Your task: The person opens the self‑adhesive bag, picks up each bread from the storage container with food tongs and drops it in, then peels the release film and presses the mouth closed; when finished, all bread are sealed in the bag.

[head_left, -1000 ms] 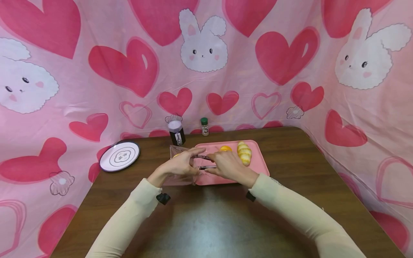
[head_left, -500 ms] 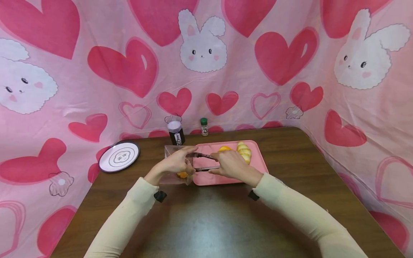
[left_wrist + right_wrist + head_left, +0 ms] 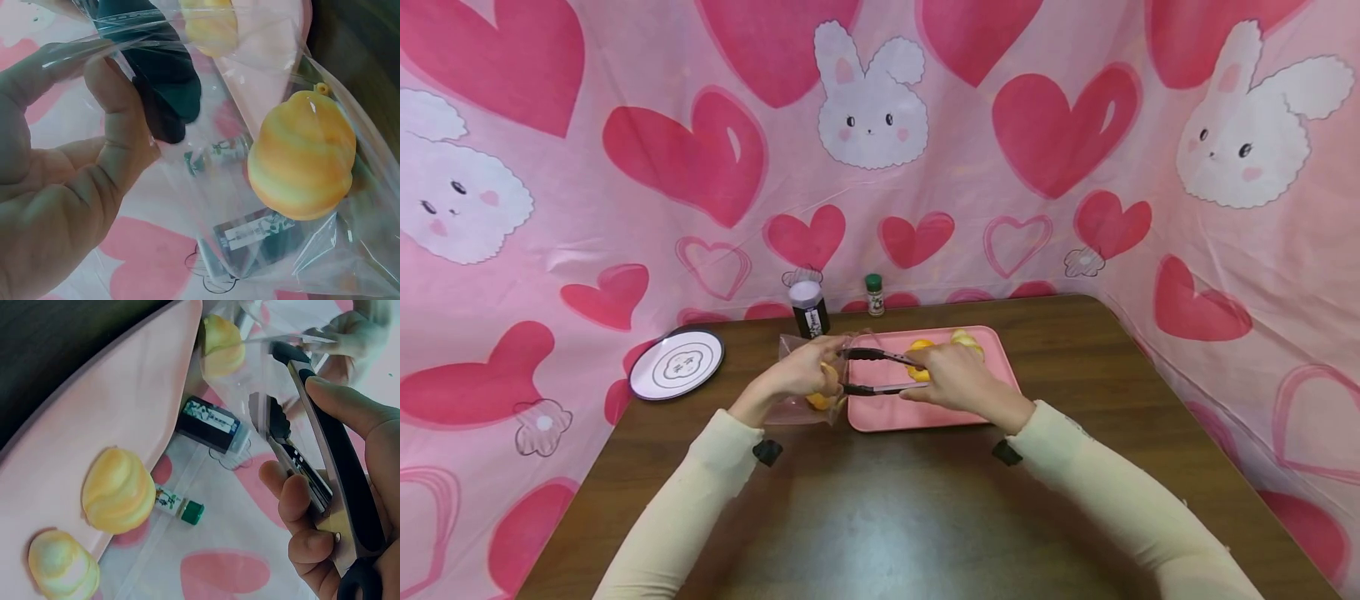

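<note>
My left hand (image 3: 801, 372) holds a clear plastic bag (image 3: 786, 412) by its mouth, left of the pink tray (image 3: 887, 419). Inside the bag lies a toy-like yellow-orange bun (image 3: 303, 159) with a small loop on top. My right hand (image 3: 958, 381) grips metal tongs (image 3: 883, 389) with black tips, which are spread apart and hold nothing. Those tips are at the mouth of the bag; the clear film overlaps them in both wrist views. On the tray are a round swirled bun (image 3: 119, 490) and a pale striped croissant-shaped bread (image 3: 64, 565), partly hidden by my right hand in the head view.
A black jar with a pale lid (image 3: 810, 310) stands behind the bag. Farther right is a small green-capped shaker bottle (image 3: 875, 296). A white dark-rimmed plate (image 3: 677, 367) lies at the left table edge. Pink heart-patterned cloth (image 3: 880, 192) hangs behind the table.
My right hand has drawn the tongs to the right, and more of their black tips shows. My left hand has shifted slightly left with the bag, and the bun inside has come into sight.
</note>
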The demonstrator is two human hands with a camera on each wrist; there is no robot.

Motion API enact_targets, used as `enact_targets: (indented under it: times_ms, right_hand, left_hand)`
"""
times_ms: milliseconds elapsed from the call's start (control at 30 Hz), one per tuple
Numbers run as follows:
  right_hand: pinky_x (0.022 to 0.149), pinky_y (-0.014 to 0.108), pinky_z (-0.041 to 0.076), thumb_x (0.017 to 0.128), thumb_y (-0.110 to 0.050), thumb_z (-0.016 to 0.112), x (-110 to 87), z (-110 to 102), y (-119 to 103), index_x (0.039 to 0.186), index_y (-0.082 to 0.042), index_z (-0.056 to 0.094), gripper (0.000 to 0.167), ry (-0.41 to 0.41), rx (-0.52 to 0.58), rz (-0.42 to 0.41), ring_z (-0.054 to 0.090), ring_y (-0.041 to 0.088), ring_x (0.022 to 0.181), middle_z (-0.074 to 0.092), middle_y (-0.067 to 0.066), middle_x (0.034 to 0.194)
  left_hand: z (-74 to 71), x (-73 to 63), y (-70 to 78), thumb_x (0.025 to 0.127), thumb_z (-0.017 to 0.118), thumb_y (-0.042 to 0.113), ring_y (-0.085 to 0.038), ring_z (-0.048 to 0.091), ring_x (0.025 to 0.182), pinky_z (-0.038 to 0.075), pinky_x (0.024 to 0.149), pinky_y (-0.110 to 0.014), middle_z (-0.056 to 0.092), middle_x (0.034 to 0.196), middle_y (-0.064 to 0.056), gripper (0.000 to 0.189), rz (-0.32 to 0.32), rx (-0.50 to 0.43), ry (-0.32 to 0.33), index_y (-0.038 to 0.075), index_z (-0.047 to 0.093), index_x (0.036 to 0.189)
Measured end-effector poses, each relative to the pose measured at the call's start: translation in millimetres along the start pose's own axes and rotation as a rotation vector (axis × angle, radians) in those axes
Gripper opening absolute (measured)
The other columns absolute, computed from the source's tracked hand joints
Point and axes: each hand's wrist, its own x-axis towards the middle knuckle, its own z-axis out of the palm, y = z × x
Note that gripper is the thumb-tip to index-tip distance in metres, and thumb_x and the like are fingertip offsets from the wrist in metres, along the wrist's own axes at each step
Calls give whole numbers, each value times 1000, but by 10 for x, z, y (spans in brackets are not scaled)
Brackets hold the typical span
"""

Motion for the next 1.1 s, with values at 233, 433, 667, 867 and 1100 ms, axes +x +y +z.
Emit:
enact_targets:
  times_ms: [233,433,667,867,1100]
  right_hand:
    - [70,30,38,74,-54,82,-54,-63,96,113,-17,75,53,17,-16,-42,46,9,60,64,-10,69]
    - [64,28,41,76,-52,81,-103,-137,201,120,-15,74,58,9,-5,-28,47,12,66,68,-8,75]
    - [59,28,43,77,-58,78,-161,-228,338,126,-19,71,63,-1,34,52,53,15,74,71,-5,87]
    - [58,30,44,78,-59,77,-211,-273,465,133,-18,66,70,-3,58,126,56,19,70,76,2,92]
    - [55,30,37,79,-50,80,-259,-269,633,135,-19,64,66,-9,85,201,48,19,64,53,-4,64]
  left_hand:
    - [-27,4,-22,69,75,3,-27,59,92,48,67,-27,36,157,-22,93,-66,104,40,8,38,154]
    - [-42,18,-68,71,77,8,-33,58,111,52,89,-40,38,156,-24,90,-57,169,65,6,39,153]
    - [-68,22,-85,71,77,8,-41,56,125,47,103,-54,45,152,-24,81,-36,193,79,1,47,146]
    - [-81,43,-99,75,73,7,-37,63,114,54,86,-42,60,137,-25,70,-61,168,54,1,53,142]
    - [-95,36,-103,76,69,3,-30,66,97,55,70,-32,63,131,-26,60,-96,149,39,6,62,135]
